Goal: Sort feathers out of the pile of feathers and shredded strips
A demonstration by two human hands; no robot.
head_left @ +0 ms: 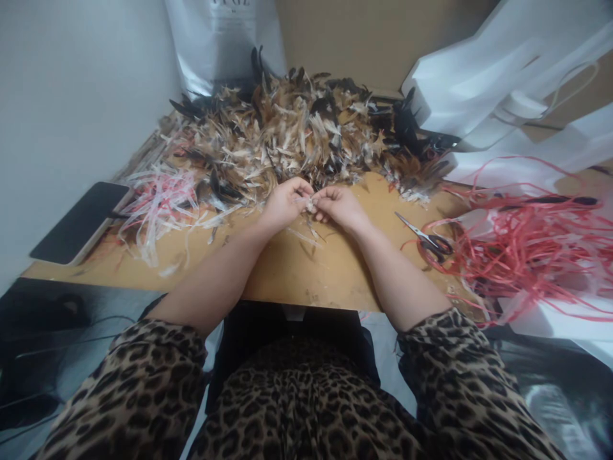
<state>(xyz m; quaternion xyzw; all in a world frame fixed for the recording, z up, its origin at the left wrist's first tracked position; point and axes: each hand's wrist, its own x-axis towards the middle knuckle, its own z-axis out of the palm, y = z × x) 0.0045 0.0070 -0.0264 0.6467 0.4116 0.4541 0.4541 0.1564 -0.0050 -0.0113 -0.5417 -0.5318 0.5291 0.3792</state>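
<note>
My left hand (285,203) and my right hand (341,207) meet over the middle of a wooden table (306,268), just in front of a big heap of brown, black and white feathers (297,131). Both hands have their fingers pinched together on a small pale bundle of feathers (310,205) held between them. A few loose pale strands trail from the bundle down onto the table.
Scissors (426,237) lie right of my right hand, beside a tangle of red plastic string (527,249). Clear and pink strips (163,198) spread at the left, near a dark flat tablet (79,223). White bags (502,83) stand at the back right.
</note>
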